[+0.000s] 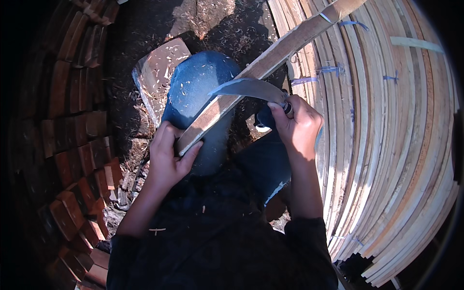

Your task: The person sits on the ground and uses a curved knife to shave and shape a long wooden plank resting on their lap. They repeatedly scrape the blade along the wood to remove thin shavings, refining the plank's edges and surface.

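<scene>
A long wooden strip (270, 63) slants from my left hand up to the far right, passing over my knee. My left hand (170, 152) is closed round its near end, with the thumb on the right side and the fingers on the left. In my right hand (300, 124) is the handle of a sickle, gripped in a fist with the thumb along it. The curved blade of the sickle (253, 88) reaches left across the strip, its tip just past the strip's left edge. Whether the blade bites into the wood cannot be seen.
Bundles of long wooden strips (386, 121), tied with blue bands, lie along the right. Stacked reddish-brown bricks (67, 212) line the left. A flat board (159, 67) rests on the ground beside my knee. Wood shavings litter the dirt (241, 29) and my jeans (200, 72).
</scene>
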`<state>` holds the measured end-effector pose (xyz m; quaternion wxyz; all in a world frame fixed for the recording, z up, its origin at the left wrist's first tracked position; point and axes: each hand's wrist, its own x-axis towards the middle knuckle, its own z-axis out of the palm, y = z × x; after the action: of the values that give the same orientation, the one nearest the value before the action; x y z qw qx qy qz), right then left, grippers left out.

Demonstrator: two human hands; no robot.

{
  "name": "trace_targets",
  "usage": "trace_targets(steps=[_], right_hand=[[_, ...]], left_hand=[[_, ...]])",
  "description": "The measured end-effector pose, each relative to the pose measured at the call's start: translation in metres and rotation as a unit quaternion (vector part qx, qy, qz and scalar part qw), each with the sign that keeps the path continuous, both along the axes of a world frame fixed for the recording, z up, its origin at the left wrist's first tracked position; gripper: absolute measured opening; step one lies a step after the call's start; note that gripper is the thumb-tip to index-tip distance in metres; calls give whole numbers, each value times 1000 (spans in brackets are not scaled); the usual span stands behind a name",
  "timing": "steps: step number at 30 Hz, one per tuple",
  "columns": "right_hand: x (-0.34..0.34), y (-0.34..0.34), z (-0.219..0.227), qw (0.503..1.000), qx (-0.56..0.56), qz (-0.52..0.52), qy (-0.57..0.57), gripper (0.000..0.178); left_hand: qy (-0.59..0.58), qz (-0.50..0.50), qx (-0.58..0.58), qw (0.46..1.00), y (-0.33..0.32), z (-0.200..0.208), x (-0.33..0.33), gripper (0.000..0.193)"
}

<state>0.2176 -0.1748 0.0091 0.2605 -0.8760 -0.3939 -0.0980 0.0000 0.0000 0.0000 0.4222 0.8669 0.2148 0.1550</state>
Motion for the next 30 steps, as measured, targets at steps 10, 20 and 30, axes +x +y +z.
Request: trace_targets(steps=[10, 20, 30], right_hand=[[21, -6, 4, 999, 9, -14, -45, 41], [28, -1, 1, 999, 29, -9, -20, 42], [11, 5, -25, 975, 131, -130, 127, 34]], left_hand=[[15, 2, 10, 1000, -3, -2, 0, 34], [19, 7, -2, 1000, -6, -2, 3, 33], [17, 0, 10, 1000, -5, -1, 4, 34]])
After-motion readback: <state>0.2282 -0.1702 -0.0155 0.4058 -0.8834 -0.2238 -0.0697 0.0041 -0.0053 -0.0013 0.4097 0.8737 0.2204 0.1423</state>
